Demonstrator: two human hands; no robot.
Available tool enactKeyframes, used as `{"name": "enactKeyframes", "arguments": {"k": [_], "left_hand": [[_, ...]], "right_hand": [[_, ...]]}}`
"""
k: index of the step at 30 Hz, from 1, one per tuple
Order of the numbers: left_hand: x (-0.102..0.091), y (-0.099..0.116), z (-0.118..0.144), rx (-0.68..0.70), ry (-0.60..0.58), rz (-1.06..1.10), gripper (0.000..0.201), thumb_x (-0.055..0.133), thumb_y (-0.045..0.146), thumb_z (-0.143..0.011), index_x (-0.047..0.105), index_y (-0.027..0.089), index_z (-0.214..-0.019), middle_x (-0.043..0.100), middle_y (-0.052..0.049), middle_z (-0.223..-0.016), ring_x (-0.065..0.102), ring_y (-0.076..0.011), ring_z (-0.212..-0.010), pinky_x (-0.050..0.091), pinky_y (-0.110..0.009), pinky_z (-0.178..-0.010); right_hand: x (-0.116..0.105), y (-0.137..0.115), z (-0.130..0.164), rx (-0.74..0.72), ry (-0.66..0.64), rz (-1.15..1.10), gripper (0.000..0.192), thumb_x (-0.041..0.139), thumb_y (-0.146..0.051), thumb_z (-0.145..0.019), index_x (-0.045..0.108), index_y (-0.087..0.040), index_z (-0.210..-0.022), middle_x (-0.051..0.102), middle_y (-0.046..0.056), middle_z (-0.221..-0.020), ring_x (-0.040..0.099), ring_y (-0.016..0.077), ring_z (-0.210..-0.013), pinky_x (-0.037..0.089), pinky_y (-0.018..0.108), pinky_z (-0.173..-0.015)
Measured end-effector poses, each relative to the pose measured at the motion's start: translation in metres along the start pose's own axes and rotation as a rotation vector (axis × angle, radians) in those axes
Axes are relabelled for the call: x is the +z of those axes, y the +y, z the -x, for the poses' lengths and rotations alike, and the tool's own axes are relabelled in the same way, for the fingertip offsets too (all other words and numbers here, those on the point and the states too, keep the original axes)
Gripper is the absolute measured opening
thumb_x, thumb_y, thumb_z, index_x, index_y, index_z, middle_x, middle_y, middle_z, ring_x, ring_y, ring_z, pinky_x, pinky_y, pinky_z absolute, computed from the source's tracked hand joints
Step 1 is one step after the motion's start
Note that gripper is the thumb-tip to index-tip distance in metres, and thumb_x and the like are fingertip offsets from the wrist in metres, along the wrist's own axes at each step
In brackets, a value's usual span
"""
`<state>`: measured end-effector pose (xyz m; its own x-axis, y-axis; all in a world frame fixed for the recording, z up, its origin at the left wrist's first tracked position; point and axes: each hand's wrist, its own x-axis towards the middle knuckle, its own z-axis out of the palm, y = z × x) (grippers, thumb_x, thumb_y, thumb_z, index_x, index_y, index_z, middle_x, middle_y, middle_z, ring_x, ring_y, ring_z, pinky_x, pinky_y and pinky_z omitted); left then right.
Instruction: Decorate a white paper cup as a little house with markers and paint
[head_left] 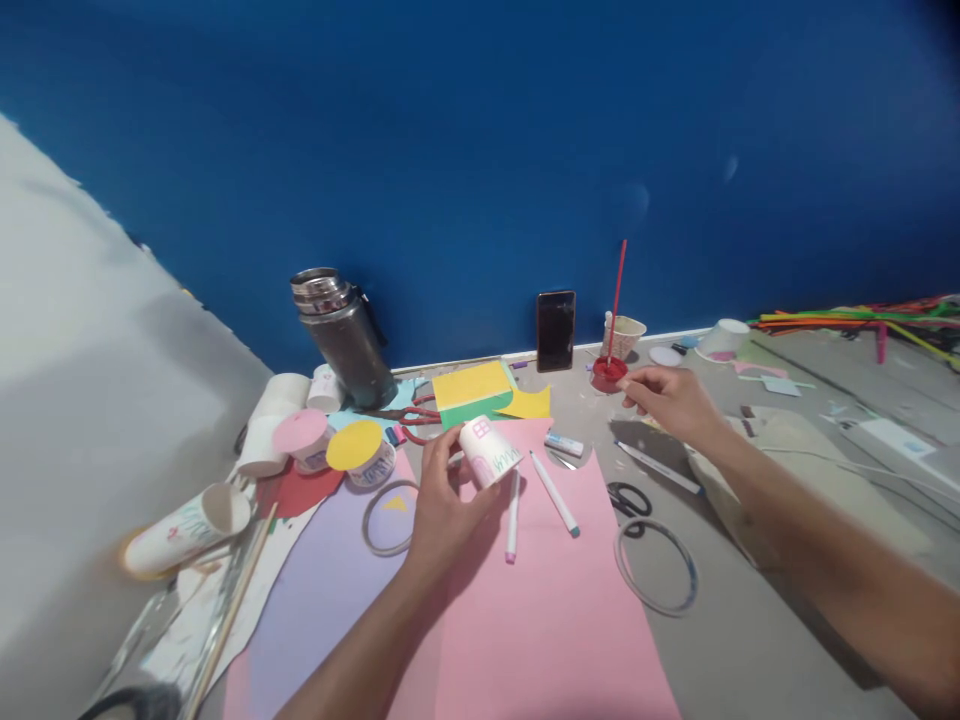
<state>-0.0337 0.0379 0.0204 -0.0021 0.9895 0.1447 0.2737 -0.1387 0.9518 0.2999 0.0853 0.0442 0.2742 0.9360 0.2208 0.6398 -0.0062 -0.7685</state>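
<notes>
Pink paper sheet, nearest me, bears two markers. Above it, my left hand grips a decorated paper cup, tipped on its side. Farther off, my right hand, fingers loosely curled and empty, reaches the red paint pot just left of its fingertips.

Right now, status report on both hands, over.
Left hand holds paper cup. Right hand open, reaching at red paint pot. Markers beside cup.
</notes>
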Motion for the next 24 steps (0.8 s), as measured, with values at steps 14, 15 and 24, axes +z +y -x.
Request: {"name": "enactKeyframes", "arguments": {"k": [14,15,24], "left_hand": [[0.008,0.002,0.001,-0.042,0.066,0.012,0.065,0.083,0.043,-0.075,0.056,0.026,-0.132,0.053,-0.013,-0.139,0.065,-0.0311,-0.121,0.061,-0.047,-0.094],[0.008,0.002,0.001,-0.039,0.069,0.016,0.065,0.083,0.042,-0.076,0.055,0.026,-0.132,0.054,-0.013,-0.139,0.064,-0.031,-0.122,0.061,-0.046,-0.094],[0.007,-0.002,0.0,-0.085,0.13,0.042,0.068,0.082,0.041,-0.081,0.048,0.028,-0.138,0.048,-0.013,-0.148,0.061,-0.0286,-0.125,0.06,-0.039,-0.088]], "right_hand": [[-0.008,-0.015,-0.134,0.056,0.348,0.178,0.045,0.059,-0.044,-0.09,0.075,-0.006,-0.11,0.077,0.017,-0.085,0.066,0.0252,-0.073,0.046,0.036,-0.066],[-0.004,-0.018,-0.13,0.039,0.362,0.2,0.047,0.054,-0.041,-0.094,0.072,-0.005,-0.117,0.078,0.019,-0.091,0.067,0.0271,-0.08,0.047,0.037,-0.07],[0.039,-0.018,0.014,-0.335,-0.357,0.355,0.013,0.07,-0.032,-0.083,0.075,-0.025,-0.074,0.073,0.0,-0.066,0.061,0.0177,-0.061,0.033,0.029,-0.058]]}}
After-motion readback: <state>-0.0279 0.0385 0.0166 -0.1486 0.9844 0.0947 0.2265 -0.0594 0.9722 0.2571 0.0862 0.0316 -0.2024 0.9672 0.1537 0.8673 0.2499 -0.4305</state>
